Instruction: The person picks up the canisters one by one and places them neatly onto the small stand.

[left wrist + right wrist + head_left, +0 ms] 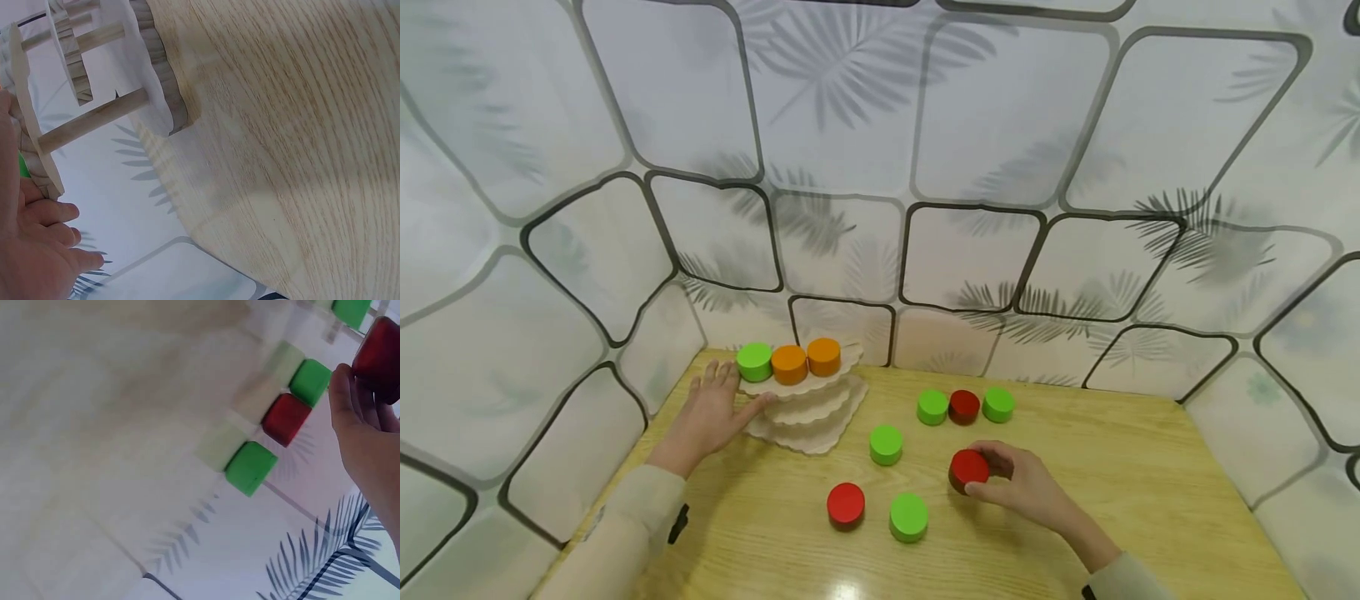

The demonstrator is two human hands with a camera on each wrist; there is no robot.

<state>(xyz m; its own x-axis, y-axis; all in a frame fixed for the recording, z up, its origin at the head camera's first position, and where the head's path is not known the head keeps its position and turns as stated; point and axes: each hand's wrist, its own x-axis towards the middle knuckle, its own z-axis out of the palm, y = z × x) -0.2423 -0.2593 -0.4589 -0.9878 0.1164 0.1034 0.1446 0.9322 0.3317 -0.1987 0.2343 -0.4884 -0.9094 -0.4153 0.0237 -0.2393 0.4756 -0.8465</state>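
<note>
In the head view, a three-tier wooden stand (pixel 808 439) with wavy edges stands at the back left of the table. On its top tier sit a green round block (pixel 755 362) and two orange round blocks (pixel 789 365). My left hand (pixel 709 410) rests against that tier's left end, fingers spread along the side and thumb along the front edge. Posts join the stand's tiers (pixel 94 119) in the left wrist view. My right hand (pixel 1022 485) grips a dark red round block (pixel 968 471) between thumb and fingers, right of the table's middle.
Behind the right hand, a green block (pixel 932 407), a red block (pixel 964 407) and another green block (pixel 998 404) form a row. Nearer lie a green block (pixel 886 445), a red block (pixel 846 506) and a green block (pixel 908 517). Patterned walls (pixel 850 250) border the table.
</note>
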